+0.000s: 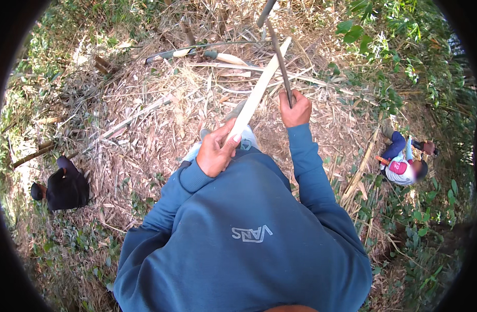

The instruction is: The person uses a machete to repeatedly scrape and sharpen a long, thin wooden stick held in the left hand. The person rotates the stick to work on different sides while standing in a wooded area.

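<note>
My left hand (216, 150) is closed around the lower end of a pale, flat bamboo strip (260, 89), in front of my chest. The strip slants up and away to the right, its far end narrowing. To its right, my right hand (295, 109) makes a fist around the near end of a knife (279, 58), long, dark and narrow, seen nearly edge-on. The blade leans up to the left, and its far part passes close to the strip's tip. I cannot tell whether the two touch.
Cut bamboo poles (217, 55) lie ahead on leaf litter, among loose shavings and stubs. One person in black (69, 184) is at the left; another in a pale top (400, 169) is at the right. Green leaves (353, 31) fill the far right.
</note>
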The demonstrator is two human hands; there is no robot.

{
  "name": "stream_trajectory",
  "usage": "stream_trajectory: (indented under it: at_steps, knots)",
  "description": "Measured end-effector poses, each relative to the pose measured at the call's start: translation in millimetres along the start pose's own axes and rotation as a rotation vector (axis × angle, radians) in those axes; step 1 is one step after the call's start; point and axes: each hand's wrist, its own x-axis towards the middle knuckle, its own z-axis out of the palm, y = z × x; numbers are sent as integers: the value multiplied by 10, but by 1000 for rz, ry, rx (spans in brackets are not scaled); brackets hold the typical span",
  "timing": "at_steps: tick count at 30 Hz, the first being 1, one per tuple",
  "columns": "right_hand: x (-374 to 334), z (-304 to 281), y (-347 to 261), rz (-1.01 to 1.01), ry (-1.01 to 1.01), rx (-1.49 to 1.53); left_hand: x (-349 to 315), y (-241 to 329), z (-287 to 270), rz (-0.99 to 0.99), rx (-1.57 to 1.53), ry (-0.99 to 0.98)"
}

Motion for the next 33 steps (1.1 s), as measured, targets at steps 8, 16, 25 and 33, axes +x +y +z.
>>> stream_trajectory:
  at_steps: [8, 16, 25, 33]
  knots:
    - [69, -34, 348, -294, 140, 6, 80, 4, 28, -2, 31, -32]
    - [234, -174, 1079, 586, 186, 895, 221, 131, 51, 119, 102, 58]
    - [-1229, 698, 2670, 998, -90, 341, 380, 215, -121, 223, 19, 61]
    - [-2254, 1082, 3300, 916, -570, -170, 506, 256, -182, 210, 36, 54]
